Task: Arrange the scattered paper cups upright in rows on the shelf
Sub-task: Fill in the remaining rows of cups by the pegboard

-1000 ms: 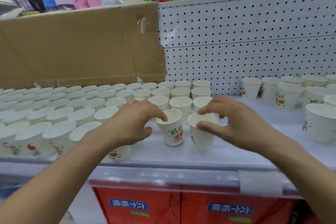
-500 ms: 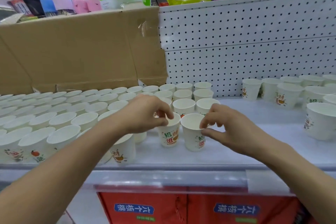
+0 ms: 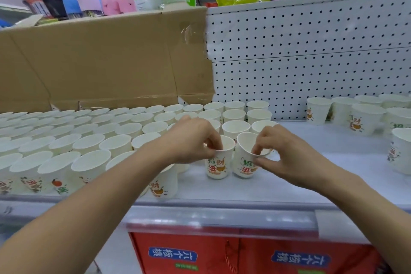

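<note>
So your left hand [image 3: 192, 142] pinches the rim of the left cup [image 3: 218, 168], and your right hand [image 3: 287, 154] pinches the right cup [image 3: 243, 165], which leans a bit. Both cups sit side by side near the front of the shelf [image 3: 289, 187], just right of the upright rows [image 3: 111, 133].

Single head-worn wide-angle view, standing at the front of the shelf [image 3: 311, 187], facing forward and down. Close range: both forearms enter from the bottom corners, and the left hand [image 3: 189, 142] and right hand [image 3: 287, 155] meet at frame centre, each pinching a paper cup [image 3: 216, 168]. The pegboard [image 3: 311, 62] and cardboard [image 3: 106, 62] face the lens straight on. Red boxes [image 3: 222, 258] under the shelf fill the bottom edge.
</note>
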`<move>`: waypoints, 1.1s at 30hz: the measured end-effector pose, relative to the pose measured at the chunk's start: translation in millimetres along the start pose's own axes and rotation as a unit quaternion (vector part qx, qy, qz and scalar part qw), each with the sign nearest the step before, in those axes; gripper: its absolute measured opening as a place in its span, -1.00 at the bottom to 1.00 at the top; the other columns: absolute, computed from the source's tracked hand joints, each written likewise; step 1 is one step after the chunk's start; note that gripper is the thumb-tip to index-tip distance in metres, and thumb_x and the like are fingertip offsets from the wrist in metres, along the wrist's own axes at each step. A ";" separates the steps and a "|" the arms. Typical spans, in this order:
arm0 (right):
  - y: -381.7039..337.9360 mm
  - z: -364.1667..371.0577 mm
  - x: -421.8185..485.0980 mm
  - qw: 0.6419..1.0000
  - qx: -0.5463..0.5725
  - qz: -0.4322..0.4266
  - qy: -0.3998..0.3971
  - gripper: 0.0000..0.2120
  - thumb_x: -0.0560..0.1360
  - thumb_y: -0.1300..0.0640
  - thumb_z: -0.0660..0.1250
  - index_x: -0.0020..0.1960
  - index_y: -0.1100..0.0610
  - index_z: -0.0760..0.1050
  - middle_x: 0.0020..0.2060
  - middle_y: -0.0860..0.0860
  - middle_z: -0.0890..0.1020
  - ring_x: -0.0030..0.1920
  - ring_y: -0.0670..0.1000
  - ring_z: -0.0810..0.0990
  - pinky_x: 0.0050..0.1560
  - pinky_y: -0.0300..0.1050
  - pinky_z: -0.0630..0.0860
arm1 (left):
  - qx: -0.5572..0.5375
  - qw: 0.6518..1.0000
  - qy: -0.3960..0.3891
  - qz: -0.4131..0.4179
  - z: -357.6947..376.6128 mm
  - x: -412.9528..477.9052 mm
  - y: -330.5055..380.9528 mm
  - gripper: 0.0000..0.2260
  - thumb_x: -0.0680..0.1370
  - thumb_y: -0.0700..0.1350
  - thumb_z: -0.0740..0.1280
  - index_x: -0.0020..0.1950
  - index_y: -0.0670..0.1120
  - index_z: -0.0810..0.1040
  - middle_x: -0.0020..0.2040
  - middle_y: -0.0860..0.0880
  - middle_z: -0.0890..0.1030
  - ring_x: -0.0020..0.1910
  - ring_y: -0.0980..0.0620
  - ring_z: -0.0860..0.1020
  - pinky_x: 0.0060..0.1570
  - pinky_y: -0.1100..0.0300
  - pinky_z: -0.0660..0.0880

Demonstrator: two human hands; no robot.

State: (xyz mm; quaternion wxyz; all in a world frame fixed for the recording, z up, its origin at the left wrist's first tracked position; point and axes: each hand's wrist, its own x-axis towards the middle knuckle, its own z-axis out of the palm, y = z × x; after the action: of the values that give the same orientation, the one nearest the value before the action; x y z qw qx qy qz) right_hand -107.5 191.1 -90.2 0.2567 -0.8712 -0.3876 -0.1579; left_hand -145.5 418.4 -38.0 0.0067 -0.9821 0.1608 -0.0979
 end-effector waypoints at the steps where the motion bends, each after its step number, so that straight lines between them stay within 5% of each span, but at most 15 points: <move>1: -0.6 3.4 2.2 1.000 0.006 -0.005 0.006 -0.93 0.45 0.05 0.43 -0.12 -0.05 0.55 -0.13 -0.14 0.50 -0.04 -0.09 0.38 -0.02 -0.07 0.45 | 0.002 1.000 -0.005 0.000 -1.6 -1.8 -4.5 -0.90 0.49 -0.02 0.40 -0.02 0.12 0.66 -0.20 0.23 0.60 -0.14 0.26 0.49 0.04 0.16 0.36; 6: 1.6 11.0 3.6 0.999 0.032 -0.021 0.037 -0.92 0.44 0.06 0.45 -0.08 -0.04 0.60 -0.12 -0.16 0.51 -0.02 -0.07 0.40 -0.01 -0.14 0.43 | -0.042 0.999 -0.006 -0.012 0.1 -5.8 -14.7 -0.82 0.40 0.13 0.47 -0.04 0.16 0.63 -0.14 0.25 0.63 -0.07 0.29 0.51 0.12 0.11 0.33; 22: -2.3 10.8 27.6 0.999 -0.037 -0.015 -0.003 -0.95 0.48 0.07 0.39 -0.09 -0.08 0.58 -0.02 -0.17 0.50 0.07 -0.12 0.34 0.06 0.00 0.46 | 0.010 0.999 0.019 -0.048 9.3 -7.0 -20.5 -0.87 0.50 0.06 0.39 0.01 0.12 0.65 -0.09 0.14 0.66 -0.08 0.15 0.56 0.06 0.12 0.40; 26: -1.6 8.3 21.5 0.999 -0.033 0.001 0.005 -0.73 0.45 -0.01 0.41 0.15 -0.09 0.55 0.13 -0.13 0.50 0.20 -0.08 0.36 0.18 0.00 0.43 | 0.012 0.998 0.053 -0.042 9.9 -9.2 -17.9 -0.70 0.45 0.16 0.41 0.16 0.17 0.57 0.02 0.19 0.59 0.09 0.14 0.49 0.13 0.10 0.34; 30: 6.7 -2.2 -8.4 0.997 -0.029 0.020 0.071 -0.47 0.47 -0.12 0.37 0.40 -0.12 0.34 0.36 -0.11 0.36 0.35 -0.05 0.30 0.35 -0.09 0.28 | -0.140 0.974 0.178 0.010 11.7 -7.7 24.0 -0.44 0.42 0.24 0.38 0.38 0.18 0.37 0.28 0.23 0.41 0.30 0.21 0.33 0.25 0.23 0.28; 33: 29.4 -23.5 -50.4 0.986 -0.029 0.061 0.150 -0.45 0.48 -0.16 0.31 0.42 -0.09 0.32 0.38 -0.09 0.34 0.38 -0.05 0.28 0.37 -0.07 0.30 | -0.274 0.944 0.168 0.066 20.9 14.2 82.3 -0.38 0.41 0.33 0.31 0.42 0.22 0.27 0.33 0.28 0.34 0.31 0.31 0.30 0.25 0.33 0.26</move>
State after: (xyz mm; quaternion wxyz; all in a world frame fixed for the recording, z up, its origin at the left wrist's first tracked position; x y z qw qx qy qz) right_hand -119.8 131.1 -104.5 0.2959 -0.8668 -0.2860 -0.2817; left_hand -154.1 335.5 -59.5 -0.2838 -0.9023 0.2446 -0.2131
